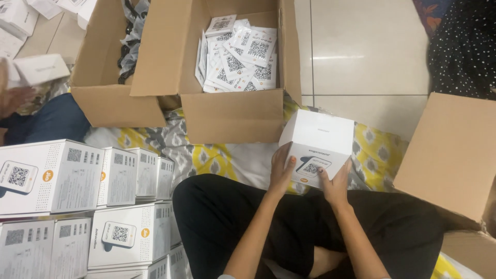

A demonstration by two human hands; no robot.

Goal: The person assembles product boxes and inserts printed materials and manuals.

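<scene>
At the far left a stack of white printed boxes (77, 206) stands in rows on the floor, code labels facing up and outward, and above it another person's hand (15, 98) lies beside a blue-clad leg, with a plain white box (39, 70) just over it. Next to the right sit two open cardboard cartons touching side by side: the left carton (103, 98) holds a bundle of dark cables, the right carton (232, 116) holds a loose heap of small white code-printed packets (240, 59). Both rest on a patterned yellow and grey cloth (206, 155) spread over pale floor tiles. In the middle, above the person's black-trousered crossed legs, the left hand (281, 173) grips the left side of a small white box (318, 147), fingers wrapped up its edge; the right hand (336, 183) clasps the lower right corner, thumb on the printed face. The box is held in the air just in front of the right carton, near it but apart. It looks close to cube-shaped, so no clear long axis shows; it is tilted, its printed face turned down toward the person and its plain face up and away. At the far right a large cardboard flap (449, 155) stands near the knee
</scene>
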